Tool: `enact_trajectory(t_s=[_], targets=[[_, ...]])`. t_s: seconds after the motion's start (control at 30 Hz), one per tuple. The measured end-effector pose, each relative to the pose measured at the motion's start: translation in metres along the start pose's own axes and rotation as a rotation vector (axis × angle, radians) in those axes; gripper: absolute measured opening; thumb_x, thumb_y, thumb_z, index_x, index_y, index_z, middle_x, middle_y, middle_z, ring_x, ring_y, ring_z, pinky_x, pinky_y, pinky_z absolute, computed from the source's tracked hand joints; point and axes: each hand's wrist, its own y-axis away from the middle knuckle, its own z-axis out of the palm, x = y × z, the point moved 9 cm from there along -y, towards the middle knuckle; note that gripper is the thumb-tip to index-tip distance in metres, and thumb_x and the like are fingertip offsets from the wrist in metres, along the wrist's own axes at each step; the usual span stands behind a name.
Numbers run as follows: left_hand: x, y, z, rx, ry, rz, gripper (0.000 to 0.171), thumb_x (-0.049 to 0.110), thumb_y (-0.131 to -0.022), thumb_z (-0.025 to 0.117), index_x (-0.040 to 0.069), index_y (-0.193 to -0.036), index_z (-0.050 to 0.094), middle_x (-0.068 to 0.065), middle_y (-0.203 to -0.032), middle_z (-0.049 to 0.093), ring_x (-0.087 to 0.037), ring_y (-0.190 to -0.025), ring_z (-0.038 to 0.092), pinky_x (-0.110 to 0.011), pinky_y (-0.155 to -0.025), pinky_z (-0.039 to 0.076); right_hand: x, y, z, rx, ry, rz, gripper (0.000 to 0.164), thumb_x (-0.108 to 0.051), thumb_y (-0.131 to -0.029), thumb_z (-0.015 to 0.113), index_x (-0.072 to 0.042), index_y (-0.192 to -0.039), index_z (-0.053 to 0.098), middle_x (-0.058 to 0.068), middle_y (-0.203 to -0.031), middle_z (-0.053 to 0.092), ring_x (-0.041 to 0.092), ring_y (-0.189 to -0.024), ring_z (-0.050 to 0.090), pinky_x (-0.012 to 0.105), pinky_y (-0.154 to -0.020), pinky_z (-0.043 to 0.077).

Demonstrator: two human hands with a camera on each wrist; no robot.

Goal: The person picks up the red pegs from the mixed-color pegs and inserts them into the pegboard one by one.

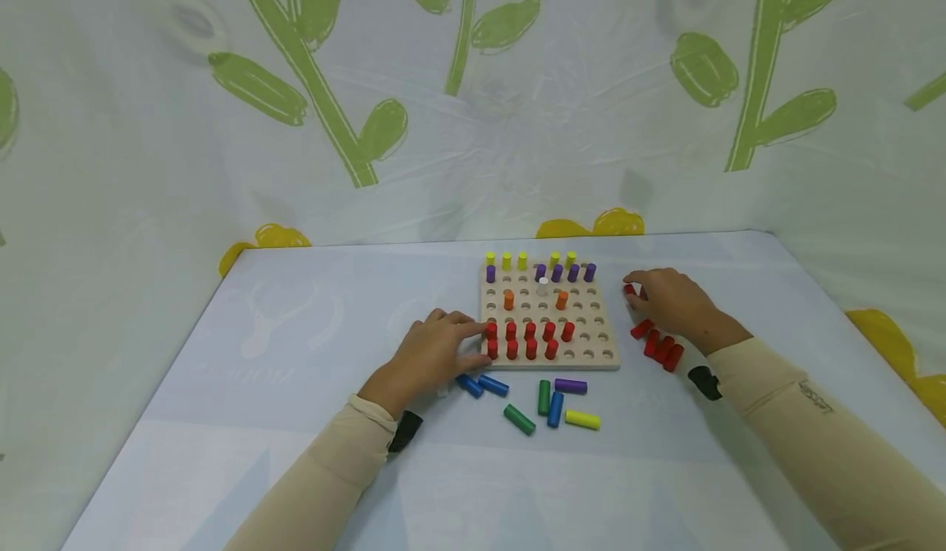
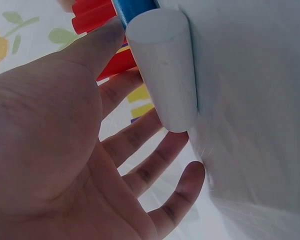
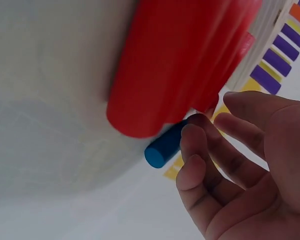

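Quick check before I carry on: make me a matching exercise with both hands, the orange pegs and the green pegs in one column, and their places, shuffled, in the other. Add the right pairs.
Things
1. Left hand
2. Right hand
3. Orange pegs
4. Green pegs

Places
A. Standing in the board
B. To the right of the board, by loose red pegs
C. Lying on the table, on the board's near side
D. At the board's left edge

Right pairs: 1-D, 2-B, 3-A, 4-C
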Motion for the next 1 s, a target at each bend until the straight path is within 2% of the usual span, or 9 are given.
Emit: enact_trajectory(t_s=[0.47,0.77,1.0], targets=[[0.0007,-0.0002,-0.0011,0.001,0.014,0.008,0.057,0.053,-0.088,0.071,0.030,-0.139,0.060,-0.002,-0.140,0.060,-0.027,-0.130,0.051,-0.052,-0.101,0.048,0.0029,-0.0083,-0.0004,0.016,0.034,-0.015,0.040,-0.016,-0.094,0.068,0.002,-0.130,0.062,0.012,-0.091,0.065,0.025,-0.082,0.057,0.031,-0.070,0.055],[0.0010,-0.0001,-0.0012,-0.009,0.022,0.002,0.058,0.053,-0.088,0.071,0.030,-0.140,0.060,-0.002,-0.140,0.060,-0.027,-0.130,0.051,-0.052,-0.101,0.048,0.0015,-0.0079,0.0001,0.011,0.021,-0.022,0.039,-0.015,-0.094,0.069,0.000,-0.129,0.062,0.013,-0.092,0.065,0.024,-0.080,0.057,0.027,-0.065,0.054],[0.0008,0.0006,-0.0017,-0.007,0.027,0.004,0.057,0.052,-0.087,0.072,0.030,-0.139,0.060,-0.003,-0.139,0.061,-0.027,-0.130,0.051,-0.053,-0.102,0.048,0.0016,-0.0080,0.0005,-0.004,0.006,-0.001,0.038,-0.018,-0.094,0.069,-0.005,-0.125,0.052,0.012,-0.090,0.062,0.023,-0.075,0.057,0.026,-0.059,0.052]])
